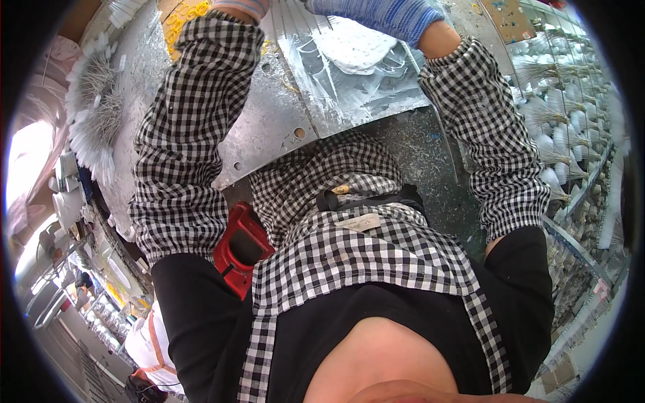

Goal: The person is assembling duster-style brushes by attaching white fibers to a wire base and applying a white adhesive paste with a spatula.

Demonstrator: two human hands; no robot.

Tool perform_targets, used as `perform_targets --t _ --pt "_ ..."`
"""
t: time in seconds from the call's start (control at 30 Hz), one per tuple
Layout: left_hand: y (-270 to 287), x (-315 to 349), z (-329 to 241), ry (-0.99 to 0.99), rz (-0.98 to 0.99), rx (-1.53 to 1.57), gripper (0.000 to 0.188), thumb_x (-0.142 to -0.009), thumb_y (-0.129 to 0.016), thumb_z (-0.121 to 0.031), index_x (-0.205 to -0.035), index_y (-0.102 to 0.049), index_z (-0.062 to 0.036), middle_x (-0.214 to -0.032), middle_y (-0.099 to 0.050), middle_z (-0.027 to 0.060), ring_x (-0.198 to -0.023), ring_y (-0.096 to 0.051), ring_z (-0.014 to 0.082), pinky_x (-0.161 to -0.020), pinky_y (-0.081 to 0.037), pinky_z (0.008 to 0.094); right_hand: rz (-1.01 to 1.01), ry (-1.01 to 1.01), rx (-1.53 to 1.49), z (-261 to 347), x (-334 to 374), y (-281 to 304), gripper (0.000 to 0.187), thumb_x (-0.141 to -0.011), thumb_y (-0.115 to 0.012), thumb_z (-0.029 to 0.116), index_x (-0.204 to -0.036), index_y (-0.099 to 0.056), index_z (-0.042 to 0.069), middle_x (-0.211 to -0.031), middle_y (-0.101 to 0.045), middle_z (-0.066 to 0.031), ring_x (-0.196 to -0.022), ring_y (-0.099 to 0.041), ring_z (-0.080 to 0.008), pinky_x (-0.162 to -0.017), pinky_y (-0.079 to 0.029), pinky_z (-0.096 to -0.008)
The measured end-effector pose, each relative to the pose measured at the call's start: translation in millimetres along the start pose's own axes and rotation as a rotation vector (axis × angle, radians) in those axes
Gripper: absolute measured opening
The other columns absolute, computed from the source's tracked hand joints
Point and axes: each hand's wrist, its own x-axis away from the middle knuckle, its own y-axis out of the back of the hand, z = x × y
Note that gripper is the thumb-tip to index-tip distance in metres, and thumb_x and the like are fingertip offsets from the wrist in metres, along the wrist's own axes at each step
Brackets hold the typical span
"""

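Both hands reach to the far edge of the head view. My left hand (243,5), in a pale striped glove, is nearly all cut off, so its fingers are hidden. My right hand (386,15) wears a blue and white striped knit glove; its fingers run past the upper edge and their grip is not visible. Between the hands several thin wire-like rods (295,19) fan out over the metal worktop (259,124). Just below my right hand, a lump of white paste (356,48) lies on a smeared clear plastic sheet (336,94).
Yellow rubber bands (190,15) lie at the far left. Bundles of white-tipped thin rods (97,101) stand along the left side. More such bundles (557,111) fill racks on the right. A red metal piece (243,248) sits beside my lap, below the worktop's near edge.
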Motion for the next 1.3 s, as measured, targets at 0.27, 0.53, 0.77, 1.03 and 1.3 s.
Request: perform_targets --t 0.27,0.53,0.77,1.03,1.3 --pt "-10.9 -12.8 10.9 0.129 -0.070 -0.039 0.019 -0.101 -0.068 -0.023 -0.110 -0.061 -0.0085 -0.083 -0.059 -0.0030 -0.072 -0.051 0.0091 -0.064 -0.044 0.0239 -0.080 -0.094 0.427 -1.4 -6.3 -6.6 0.038 -0.083 -0.071 0.039 -0.101 -0.074 0.006 -0.093 -0.075 -0.0176 -0.088 -0.073 -0.0325 -0.081 -0.057 -0.0422" --pt "-20.9 -27.2 40.8 -0.011 0.003 0.240 0.023 -0.098 -0.069 -0.016 -0.115 -0.059 -0.0039 -0.102 -0.063 0.0055 -0.090 -0.056 0.0159 -0.079 -0.050 0.0263 -0.147 -0.092 0.171 -39.7 0.4 -12.1 0.044 -0.083 -0.074 0.039 -0.109 -0.072 0.004 -0.096 -0.074 -0.0162 -0.090 -0.071 -0.0275 -0.086 -0.055 -0.0373" --pt "-33.8 32.0 -17.1 -0.680 0.469 -1.206 0.046 -0.074 -0.076 -0.014 -0.118 -0.063 -0.0140 -0.112 -0.064 0.0112 -0.109 -0.057 0.0343 -0.095 -0.047 0.0472 -0.077 0.359 0.651 -117.0 -11.9 -17.5 0.034 -0.087 -0.070 0.032 -0.109 -0.071 0.005 -0.110 -0.070 -0.0135 -0.107 -0.063 -0.0277 -0.098 -0.050 -0.0410" --pt "-29.4 41.1 5.3 -0.643 0.530 -1.240 0.044 -0.077 -0.075 -0.021 -0.119 -0.063 -0.0173 -0.115 -0.064 0.0071 -0.114 -0.056 0.0306 -0.096 -0.047 0.0463 -0.075 0.351 0.539 -136.9 -7.9 -38.7 0.041 -0.091 -0.063 0.034 -0.120 -0.064 0.006 -0.129 -0.061 -0.0165 -0.124 -0.053 -0.0321 -0.107 -0.043 -0.0413" --pt "-33.5 36.8 1.0 -0.610 0.596 -1.211 0.042 -0.079 -0.074 -0.022 -0.119 -0.062 -0.0166 -0.111 -0.065 0.0069 -0.112 -0.057 0.0309 -0.095 -0.048 0.0460 -0.070 0.272 0.515 -130.1 7.3 -30.4 0.024 -0.089 -0.067 0.034 -0.092 -0.069 0.011 -0.107 -0.067 -0.0117 -0.108 -0.060 -0.0321 -0.097 -0.049 -0.0434"
